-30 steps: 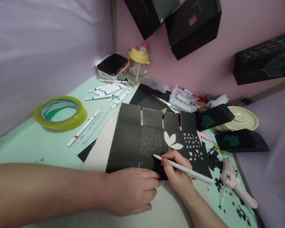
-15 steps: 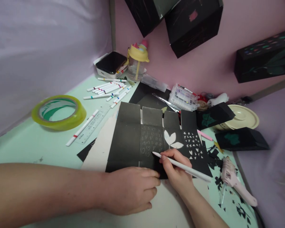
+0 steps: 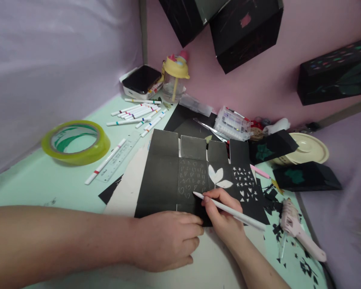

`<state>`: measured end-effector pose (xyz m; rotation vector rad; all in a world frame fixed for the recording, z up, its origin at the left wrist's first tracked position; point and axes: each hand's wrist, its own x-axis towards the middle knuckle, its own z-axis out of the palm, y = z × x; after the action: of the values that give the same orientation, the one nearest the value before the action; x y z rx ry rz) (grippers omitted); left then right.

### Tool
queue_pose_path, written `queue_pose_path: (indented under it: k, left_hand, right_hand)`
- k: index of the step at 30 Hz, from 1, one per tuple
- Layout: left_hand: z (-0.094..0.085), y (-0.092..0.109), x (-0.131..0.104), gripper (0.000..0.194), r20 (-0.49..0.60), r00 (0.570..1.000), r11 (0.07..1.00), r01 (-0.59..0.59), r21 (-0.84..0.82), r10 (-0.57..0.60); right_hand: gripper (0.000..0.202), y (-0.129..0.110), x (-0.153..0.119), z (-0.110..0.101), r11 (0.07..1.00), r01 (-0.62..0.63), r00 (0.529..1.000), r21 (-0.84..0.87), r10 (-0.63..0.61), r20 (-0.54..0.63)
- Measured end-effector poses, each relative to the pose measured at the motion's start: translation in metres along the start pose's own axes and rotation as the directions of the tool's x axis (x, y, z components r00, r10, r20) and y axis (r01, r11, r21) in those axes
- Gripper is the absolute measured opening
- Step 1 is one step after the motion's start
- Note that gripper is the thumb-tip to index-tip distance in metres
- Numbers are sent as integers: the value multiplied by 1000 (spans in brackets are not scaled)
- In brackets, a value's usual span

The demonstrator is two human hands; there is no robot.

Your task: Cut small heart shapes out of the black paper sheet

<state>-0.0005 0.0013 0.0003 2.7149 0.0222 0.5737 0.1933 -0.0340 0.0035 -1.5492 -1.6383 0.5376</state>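
My right hand pinches a slim white pen, its tip touching or just above a creased sheet of black card. Pale outlines of hearts, triangles and other small shapes cover the panel by the tip. To their right, the card has a cut-out of leaf shapes, then a panel of small cut-out stars, hearts and triangles. My left hand lies palm down across the card's near edge, fingers lightly bent and holding nothing. White paper or board lies beneath the card.
At left are a tape roll, a ruler and several white markers. Behind stand a phone and a yellow-lidded cup. Scissors lie beyond the card. A glue gun and black scraps are right.
The pen's rear end has shifted very slightly left, while its tip stays at nearly the same spot. My left hand keeps its place on the card. The view has moved a touch.
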Motion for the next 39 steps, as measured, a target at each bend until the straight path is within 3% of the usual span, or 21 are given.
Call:
queue_pose_path:
  k: [12,25,39]
  left_hand:
    - [2,-1,-1,24,20,1000,1000,-3,0,3]
    - [1,0,-1,23,31,999,1000,13,-13,-13]
    - [2,0,-2,25,19,1000,1000,2,-9,-2]
  right_hand:
    - [12,0,0,0,1000,2,999,29,-1,-34]
    - [16,3,-2,-1,998,20,999,64,-22,28]
    - [11,-2,0,1,1000,14,999,23,-13,-37]
